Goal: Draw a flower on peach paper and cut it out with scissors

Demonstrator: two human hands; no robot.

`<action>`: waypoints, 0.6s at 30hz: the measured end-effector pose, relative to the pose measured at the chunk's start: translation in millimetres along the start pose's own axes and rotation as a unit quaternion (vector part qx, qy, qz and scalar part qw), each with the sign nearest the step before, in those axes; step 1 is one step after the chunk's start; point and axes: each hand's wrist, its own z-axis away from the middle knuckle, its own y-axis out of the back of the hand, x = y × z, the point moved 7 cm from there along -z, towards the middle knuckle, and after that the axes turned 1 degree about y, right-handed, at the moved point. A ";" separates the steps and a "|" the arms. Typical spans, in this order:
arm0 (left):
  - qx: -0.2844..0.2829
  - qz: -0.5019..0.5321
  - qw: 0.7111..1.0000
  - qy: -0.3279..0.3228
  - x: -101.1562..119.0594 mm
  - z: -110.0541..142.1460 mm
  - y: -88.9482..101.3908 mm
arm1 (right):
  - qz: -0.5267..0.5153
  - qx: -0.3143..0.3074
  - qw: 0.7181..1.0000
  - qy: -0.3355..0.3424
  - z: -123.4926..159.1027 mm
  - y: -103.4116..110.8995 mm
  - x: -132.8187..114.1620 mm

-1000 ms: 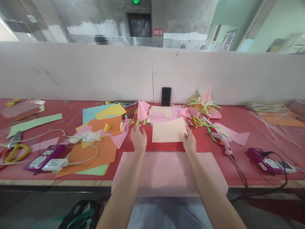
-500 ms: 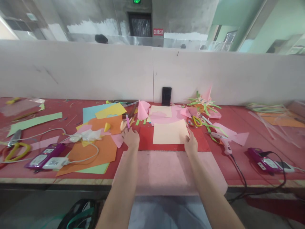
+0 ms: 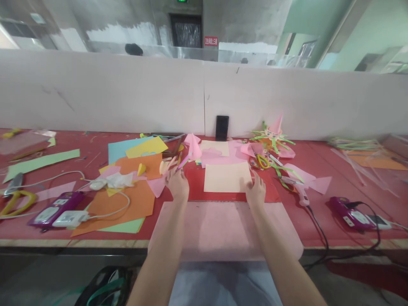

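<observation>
Left hand [image 3: 177, 185]: pinching purple stick [image 3: 183, 162].
Right hand [image 3: 256, 191]: resting unclenched, likely steadying cream sheet [image 3: 225, 178].
Phone [image 3: 222, 127]: leaning near surface's [image 3: 314, 154] far edge.

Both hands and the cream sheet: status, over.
Left hand holding purple stick. Right hand at right edge of cream sheet. Sheet on red board. Pink cone close by.
</observation>
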 end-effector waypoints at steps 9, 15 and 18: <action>0.029 0.142 0.979 -0.146 51.8 25.9 12.2 | -0.164 -0.053 0.984 0.055 9.5 8.3 -42.0; -0.162 0.241 0.908 -0.302 91.3 65.6 -22.9 | -0.369 -0.214 0.904 -0.037 21.1 -14.1 -50.4; -0.241 0.259 0.879 -0.320 97.8 74.7 -32.1 | -0.409 -0.226 0.882 -0.061 19.5 -14.7 -51.0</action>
